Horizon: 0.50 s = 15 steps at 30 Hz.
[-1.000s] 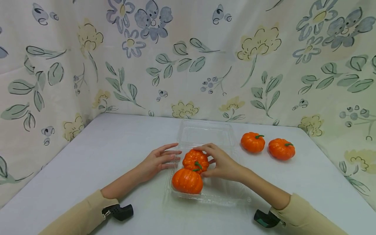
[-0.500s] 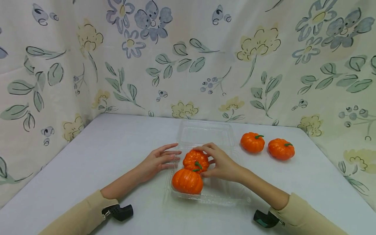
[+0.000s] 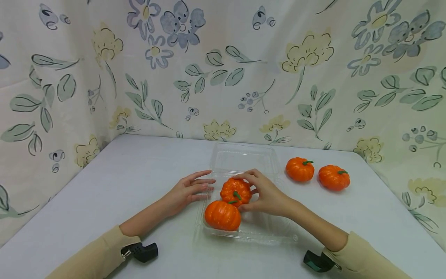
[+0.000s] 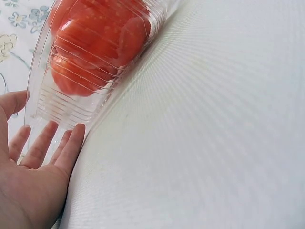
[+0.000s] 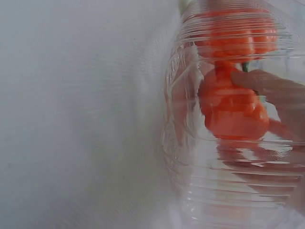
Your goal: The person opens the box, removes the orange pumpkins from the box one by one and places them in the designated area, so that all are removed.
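A clear plastic clamshell box (image 3: 266, 226) lies on the table with its lid folded back. Two small orange toy pumpkins sit in its left part: the rear pumpkin (image 3: 232, 189) and the front pumpkin (image 3: 222, 217). My right hand (image 3: 268, 197) reaches into the box and grips the rear pumpkin, its thumb on the near side and fingers on the far side. Through the ribbed wall in the right wrist view, that thumb lies against the held pumpkin (image 5: 234, 114). At the box's left side rests my left hand (image 3: 189, 193), fingers extended and touching the wall (image 4: 62, 107).
Behind the box's base stands the clear lid (image 3: 244, 159), flat toward the back. Two more orange pumpkins, one nearer the box (image 3: 299, 169) and one farther right (image 3: 333, 178), sit on the white table (image 3: 150, 162). A floral curtain (image 3: 216, 97) hangs behind the table.
The rear pumpkin has shifted slightly to the right together with my right hand. My left hand and the front pumpkin stay where they were.
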### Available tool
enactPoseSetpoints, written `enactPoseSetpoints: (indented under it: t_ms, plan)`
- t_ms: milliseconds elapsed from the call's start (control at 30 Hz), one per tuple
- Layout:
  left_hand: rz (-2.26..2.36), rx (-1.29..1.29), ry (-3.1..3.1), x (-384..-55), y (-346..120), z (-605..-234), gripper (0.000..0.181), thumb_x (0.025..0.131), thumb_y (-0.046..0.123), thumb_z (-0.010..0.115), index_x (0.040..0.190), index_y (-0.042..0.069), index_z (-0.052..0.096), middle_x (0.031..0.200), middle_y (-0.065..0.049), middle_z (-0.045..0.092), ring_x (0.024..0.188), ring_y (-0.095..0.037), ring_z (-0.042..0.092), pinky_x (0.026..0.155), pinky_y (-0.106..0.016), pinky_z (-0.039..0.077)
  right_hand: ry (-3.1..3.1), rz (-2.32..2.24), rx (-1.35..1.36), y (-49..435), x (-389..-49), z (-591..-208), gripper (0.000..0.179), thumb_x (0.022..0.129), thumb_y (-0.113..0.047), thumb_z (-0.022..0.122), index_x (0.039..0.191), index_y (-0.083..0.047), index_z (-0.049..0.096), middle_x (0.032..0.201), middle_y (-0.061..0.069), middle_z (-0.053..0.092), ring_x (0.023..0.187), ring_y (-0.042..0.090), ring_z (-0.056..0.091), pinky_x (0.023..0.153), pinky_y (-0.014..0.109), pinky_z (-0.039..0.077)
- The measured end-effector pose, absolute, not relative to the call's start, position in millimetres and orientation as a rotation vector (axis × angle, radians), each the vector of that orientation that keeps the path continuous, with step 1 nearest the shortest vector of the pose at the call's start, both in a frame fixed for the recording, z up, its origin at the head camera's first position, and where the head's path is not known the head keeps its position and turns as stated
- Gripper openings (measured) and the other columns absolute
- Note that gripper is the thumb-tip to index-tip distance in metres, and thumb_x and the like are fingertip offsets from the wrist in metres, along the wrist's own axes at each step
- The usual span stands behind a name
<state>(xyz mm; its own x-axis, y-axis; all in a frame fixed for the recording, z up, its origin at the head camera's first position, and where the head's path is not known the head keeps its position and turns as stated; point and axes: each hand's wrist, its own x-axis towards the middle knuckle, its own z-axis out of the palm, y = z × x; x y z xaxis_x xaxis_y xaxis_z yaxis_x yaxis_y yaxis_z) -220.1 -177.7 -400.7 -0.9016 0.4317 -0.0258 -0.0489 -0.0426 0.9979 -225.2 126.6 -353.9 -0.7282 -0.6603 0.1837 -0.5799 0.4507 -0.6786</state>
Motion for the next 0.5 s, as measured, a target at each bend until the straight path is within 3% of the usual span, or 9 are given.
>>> enactPoseSetpoints:
  t_ms: [500]
  plan:
    - [2.024, 0.405, 1.898, -220, -178, -401, 0.062, 0.109, 0.015, 0.055, 0.165, 0.002, 0.030, 0.160, -0.027, 0.047, 0.142, -0.037, 0.055, 0.109, -0.043, 0.054, 2.579, -1.120, -1.119, 142, -224, -354, 0.071, 0.084, -0.018, 0.091, 0.146, -0.008, 0.057, 0.138, 0.017, 0.056, 0.118, 0.031, 0.059, 0.089, 0.029, 0.062]
